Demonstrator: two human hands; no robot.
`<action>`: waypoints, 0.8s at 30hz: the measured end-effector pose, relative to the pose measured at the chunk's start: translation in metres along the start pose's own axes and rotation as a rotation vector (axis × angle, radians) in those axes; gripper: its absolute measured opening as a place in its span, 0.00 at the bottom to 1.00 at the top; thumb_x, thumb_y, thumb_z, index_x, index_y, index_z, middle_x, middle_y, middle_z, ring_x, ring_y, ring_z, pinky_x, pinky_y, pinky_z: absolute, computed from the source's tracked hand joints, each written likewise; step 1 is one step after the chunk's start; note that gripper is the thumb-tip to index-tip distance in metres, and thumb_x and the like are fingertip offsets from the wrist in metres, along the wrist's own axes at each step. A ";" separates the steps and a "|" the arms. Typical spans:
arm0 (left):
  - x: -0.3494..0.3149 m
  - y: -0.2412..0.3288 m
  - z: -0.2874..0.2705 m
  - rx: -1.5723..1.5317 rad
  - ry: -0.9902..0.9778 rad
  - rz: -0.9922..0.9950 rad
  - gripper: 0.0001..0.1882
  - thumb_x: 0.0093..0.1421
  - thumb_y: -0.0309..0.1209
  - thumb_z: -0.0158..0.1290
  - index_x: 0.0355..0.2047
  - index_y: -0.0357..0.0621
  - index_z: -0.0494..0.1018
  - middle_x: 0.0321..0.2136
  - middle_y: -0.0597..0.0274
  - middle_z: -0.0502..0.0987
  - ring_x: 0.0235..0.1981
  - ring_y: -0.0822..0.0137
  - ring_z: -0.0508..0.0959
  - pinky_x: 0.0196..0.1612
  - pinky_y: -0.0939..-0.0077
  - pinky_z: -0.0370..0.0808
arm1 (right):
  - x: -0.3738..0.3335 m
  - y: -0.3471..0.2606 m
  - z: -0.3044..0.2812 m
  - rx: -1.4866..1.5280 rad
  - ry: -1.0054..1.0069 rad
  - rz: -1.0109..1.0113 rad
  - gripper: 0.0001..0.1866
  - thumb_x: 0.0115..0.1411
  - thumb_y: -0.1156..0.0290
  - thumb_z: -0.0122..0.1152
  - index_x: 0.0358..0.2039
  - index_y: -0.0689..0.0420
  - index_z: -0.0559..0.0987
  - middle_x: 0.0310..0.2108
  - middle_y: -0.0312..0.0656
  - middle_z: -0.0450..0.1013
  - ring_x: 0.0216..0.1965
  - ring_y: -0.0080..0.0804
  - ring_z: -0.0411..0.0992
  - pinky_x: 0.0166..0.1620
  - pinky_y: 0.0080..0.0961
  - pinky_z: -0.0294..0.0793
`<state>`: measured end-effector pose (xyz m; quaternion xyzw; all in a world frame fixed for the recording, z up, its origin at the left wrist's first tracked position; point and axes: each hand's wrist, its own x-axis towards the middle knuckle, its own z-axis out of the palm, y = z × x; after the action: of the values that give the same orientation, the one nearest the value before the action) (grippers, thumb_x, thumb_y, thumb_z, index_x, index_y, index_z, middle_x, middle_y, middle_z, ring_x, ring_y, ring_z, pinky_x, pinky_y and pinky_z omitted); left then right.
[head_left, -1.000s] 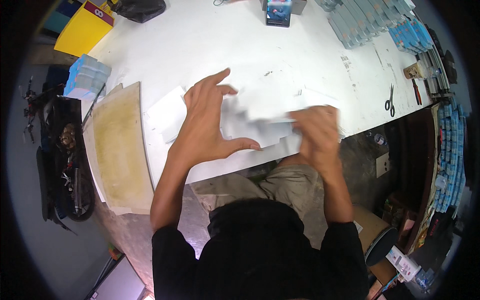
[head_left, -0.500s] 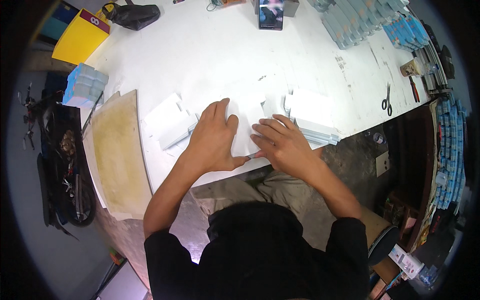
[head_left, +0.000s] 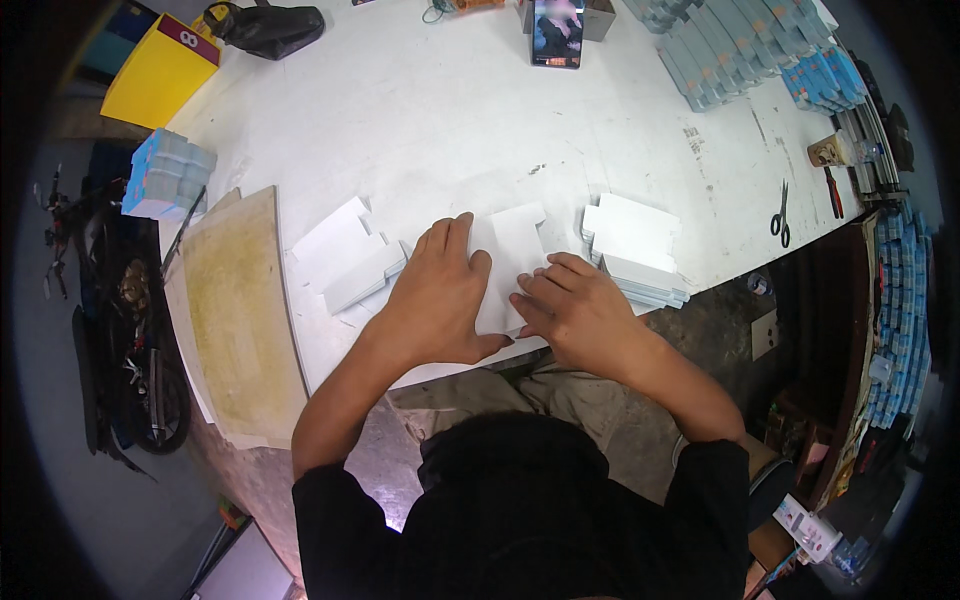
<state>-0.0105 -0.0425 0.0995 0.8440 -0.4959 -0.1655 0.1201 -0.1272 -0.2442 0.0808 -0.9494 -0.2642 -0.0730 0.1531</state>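
Between my hands lies a white folded card blank [head_left: 508, 240] with notched flaps, flat near the table's front edge. My left hand [head_left: 435, 290] grips its left side, fingers pointing away along the edge and the thumb at its near end. My right hand [head_left: 575, 305] holds the right side with bent fingers, its thumb at the near corner. Part of the card is hidden under both hands. Left of my left hand rests a loose pile of similar white blanks [head_left: 348, 252]. Another stack of white blanks [head_left: 635, 235] sits just beyond my right hand.
A stained board [head_left: 235, 315] overhangs the white table [head_left: 430, 110] at left, near blue-grey bundles [head_left: 170, 175] and a yellow box [head_left: 160, 72]. A phone [head_left: 557, 35] stands at the back. To the right are scissors [head_left: 781, 215], a cup [head_left: 828, 150] and stacked grey-blue cartons [head_left: 730, 50].
The card between my hands now lies flatter and shows more of its far end. My hands have shifted slightly toward me, and the whole view has moved a little.
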 end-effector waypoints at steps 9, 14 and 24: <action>0.025 -0.056 -0.014 -0.448 -0.049 -0.066 0.43 0.49 0.46 0.77 0.62 0.42 0.73 0.55 0.41 0.75 0.60 0.42 0.74 0.61 0.54 0.72 | 0.053 0.041 -0.012 0.175 -0.210 0.355 0.21 0.53 0.61 0.79 0.42 0.57 0.81 0.34 0.43 0.77 0.40 0.43 0.77 0.52 0.41 0.69; 0.024 -0.046 -0.027 -0.237 0.094 -0.172 0.58 0.43 0.47 0.80 0.71 0.45 0.62 0.64 0.44 0.70 0.67 0.44 0.69 0.67 0.51 0.68 | 0.060 0.044 -0.021 0.087 -0.038 0.549 0.36 0.47 0.46 0.84 0.46 0.57 0.78 0.38 0.45 0.76 0.45 0.44 0.74 0.49 0.45 0.66; 0.008 -0.010 -0.030 -0.110 0.287 0.008 0.66 0.35 0.52 0.82 0.71 0.46 0.60 0.70 0.43 0.63 0.71 0.39 0.62 0.71 0.46 0.61 | 0.011 0.002 0.005 0.005 0.216 0.235 0.19 0.54 0.78 0.66 0.48 0.57 0.82 0.42 0.38 0.77 0.46 0.39 0.75 0.55 0.47 0.67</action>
<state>0.0132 -0.0433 0.1224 0.8492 -0.4671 -0.0697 0.2364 -0.1166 -0.2392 0.0774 -0.9600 -0.1335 -0.1558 0.1903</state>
